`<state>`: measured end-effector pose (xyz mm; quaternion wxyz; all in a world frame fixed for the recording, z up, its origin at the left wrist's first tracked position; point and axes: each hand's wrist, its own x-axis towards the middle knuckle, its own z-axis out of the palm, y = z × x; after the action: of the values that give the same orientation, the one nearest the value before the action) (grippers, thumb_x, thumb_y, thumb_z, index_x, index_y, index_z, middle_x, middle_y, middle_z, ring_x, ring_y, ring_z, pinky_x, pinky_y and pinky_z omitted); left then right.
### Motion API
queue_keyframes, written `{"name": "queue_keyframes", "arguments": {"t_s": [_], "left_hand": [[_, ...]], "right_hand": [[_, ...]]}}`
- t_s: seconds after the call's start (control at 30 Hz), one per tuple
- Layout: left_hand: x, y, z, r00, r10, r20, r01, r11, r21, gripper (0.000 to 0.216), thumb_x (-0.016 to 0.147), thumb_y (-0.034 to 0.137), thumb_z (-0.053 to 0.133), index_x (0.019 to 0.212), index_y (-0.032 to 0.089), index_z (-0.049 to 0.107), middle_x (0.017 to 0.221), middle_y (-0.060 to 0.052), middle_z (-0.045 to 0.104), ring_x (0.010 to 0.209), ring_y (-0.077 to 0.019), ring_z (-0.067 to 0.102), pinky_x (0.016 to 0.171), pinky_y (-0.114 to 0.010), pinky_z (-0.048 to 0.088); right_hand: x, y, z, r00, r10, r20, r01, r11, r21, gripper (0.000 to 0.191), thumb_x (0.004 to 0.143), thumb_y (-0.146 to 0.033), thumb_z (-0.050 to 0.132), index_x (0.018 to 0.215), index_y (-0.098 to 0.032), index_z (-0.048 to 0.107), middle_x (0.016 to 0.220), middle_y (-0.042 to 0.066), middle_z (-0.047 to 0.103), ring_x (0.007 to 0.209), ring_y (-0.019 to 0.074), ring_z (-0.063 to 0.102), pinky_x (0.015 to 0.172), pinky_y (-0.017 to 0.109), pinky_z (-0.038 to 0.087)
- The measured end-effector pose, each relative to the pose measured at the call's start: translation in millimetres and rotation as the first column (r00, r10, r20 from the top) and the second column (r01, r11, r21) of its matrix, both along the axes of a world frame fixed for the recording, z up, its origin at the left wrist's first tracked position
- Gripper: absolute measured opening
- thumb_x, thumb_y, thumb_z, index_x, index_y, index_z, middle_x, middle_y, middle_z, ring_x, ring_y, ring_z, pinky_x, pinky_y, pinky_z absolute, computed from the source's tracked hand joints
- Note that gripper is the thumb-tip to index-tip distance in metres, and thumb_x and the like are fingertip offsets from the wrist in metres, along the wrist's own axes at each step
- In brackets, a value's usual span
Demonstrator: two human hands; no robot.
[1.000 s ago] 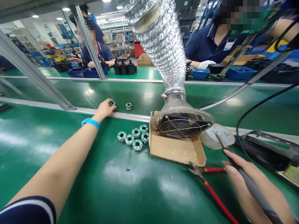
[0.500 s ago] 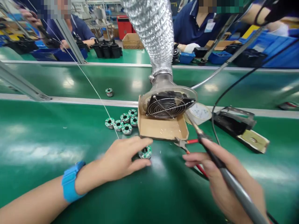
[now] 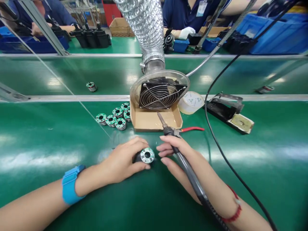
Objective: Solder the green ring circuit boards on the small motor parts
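Round part with green circuit ring (image 3: 147, 155), where is it?

It is in the left hand (image 3: 119, 159), low above the green bench mat (image 3: 48, 154), in front of the cardboard tray (image 3: 156, 125).

How stand the fingers (image 3: 141, 142)?

They are closed around its black body. The right hand (image 3: 179, 157) is also closed, gripping a soldering iron (image 3: 189, 171).

Does the iron touch the part?

No, its tip is over the tray, apart from the part.
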<state>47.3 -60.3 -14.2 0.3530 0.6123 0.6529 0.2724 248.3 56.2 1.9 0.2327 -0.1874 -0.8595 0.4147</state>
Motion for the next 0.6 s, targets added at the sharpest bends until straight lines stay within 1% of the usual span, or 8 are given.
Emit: {"name": "queue_keyframes", "arguments": {"t_s": [0.07,0.13,0.17,0.23,0.3,0.4,0.5,0.6], "left_hand": [[12.4,1.1,1.9,0.978,0.090,0.189,-0.085,0.996,-0.034,0.035,0.088,0.029,0.070,0.121,0.022,0.062,0.113,-0.005,0.067,0.106,-0.0254,0.063,0.091,-0.038,0.049],[21.6,1.7,6.1,0.927,0.167,0.336,-0.138,0.985,-0.109,0.037,0.089,0.032,0.069,0.124,0.024,0.062,0.109,-0.005,0.068,0.105,-0.0259,0.062,0.090,-0.038,0.049],[24.4,1.8,8.6,0.901,0.188,0.391,-0.148,0.980,-0.131,0.037,0.089,0.034,0.070,0.124,0.025,0.063,0.109,-0.004,0.067,0.105,-0.0262,0.062,0.090,-0.038,0.049],[26.7,1.6,13.0,0.872,0.186,0.453,-0.140,0.981,-0.133,0.034,0.088,0.035,0.071,0.121,0.027,0.066,0.110,-0.003,0.065,0.104,-0.0253,0.060,0.089,-0.037,0.047],[26.6,1.2,16.1,0.882,0.151,0.446,-0.115,0.988,-0.107,0.027,0.088,0.036,0.072,0.114,0.028,0.070,0.105,-0.002,0.063,0.098,-0.0228,0.058,0.084,-0.034,0.045],[26.2,-0.1,18.6,0.916,0.099,0.389,-0.074,0.994,-0.080,0.020,0.090,0.038,0.070,0.105,0.025,0.072,0.093,0.000,0.057,0.087,-0.0192,0.054,0.075,-0.030,0.042],[26.8,-1.4,19.9,0.929,0.079,0.362,-0.061,0.996,-0.062,0.021,0.091,0.039,0.069,0.107,0.025,0.072,0.089,0.000,0.056,0.083,-0.0179,0.053,0.070,-0.029,0.040],[26.7,-2.0,22.4,0.942,0.074,0.328,-0.062,0.997,-0.047,0.024,0.090,0.038,0.070,0.111,0.027,0.073,0.086,0.001,0.054,0.078,-0.0166,0.051,0.067,-0.028,0.039]], "right_hand": [[-4.4,-2.2,1.3,0.999,-0.020,-0.031,0.018,0.997,-0.075,0.048,0.090,-0.011,0.057,0.134,-0.031,0.049,0.104,0.001,0.072,0.093,0.0149,0.073,0.085,0.029,0.062],[-7.2,-1.6,5.5,0.996,-0.056,-0.063,0.045,0.987,-0.155,0.048,0.089,-0.011,0.059,0.132,-0.031,0.050,0.100,-0.001,0.069,0.089,0.0130,0.071,0.084,0.027,0.061],[-8.1,-0.5,8.4,0.995,-0.071,-0.071,0.056,0.978,-0.199,0.047,0.088,-0.012,0.060,0.131,-0.031,0.050,0.098,-0.002,0.068,0.087,0.0122,0.069,0.082,0.026,0.060],[-8.7,2.5,14.1,0.995,-0.078,-0.063,0.057,0.958,-0.282,0.045,0.089,-0.014,0.061,0.129,-0.031,0.050,0.094,-0.003,0.067,0.084,0.0112,0.067,0.078,0.024,0.058],[-8.6,5.2,18.5,0.997,-0.057,-0.044,0.039,0.941,-0.335,0.044,0.091,-0.016,0.061,0.130,-0.032,0.050,0.092,-0.004,0.067,0.083,0.0105,0.066,0.076,0.022,0.056],[-9.1,6.9,21.7,1.000,-0.021,-0.009,0.016,0.933,-0.359,0.044,0.092,-0.015,0.060,0.131,-0.033,0.050,0.091,-0.005,0.066,0.083,0.0101,0.065,0.076,0.023,0.054],[-11.6,6.7,22.8,1.000,-0.012,0.026,0.021,0.932,-0.363,0.042,0.091,-0.015,0.059,0.130,-0.030,0.051,0.090,-0.004,0.066,0.082,0.0113,0.065,0.076,0.025,0.054],[-15.6,5.9,24.7,0.999,-0.019,0.038,0.031,0.940,-0.340,0.041,0.091,-0.014,0.058,0.128,-0.028,0.051,0.087,-0.004,0.066,0.081,0.0116,0.065,0.076,0.026,0.054]]}}
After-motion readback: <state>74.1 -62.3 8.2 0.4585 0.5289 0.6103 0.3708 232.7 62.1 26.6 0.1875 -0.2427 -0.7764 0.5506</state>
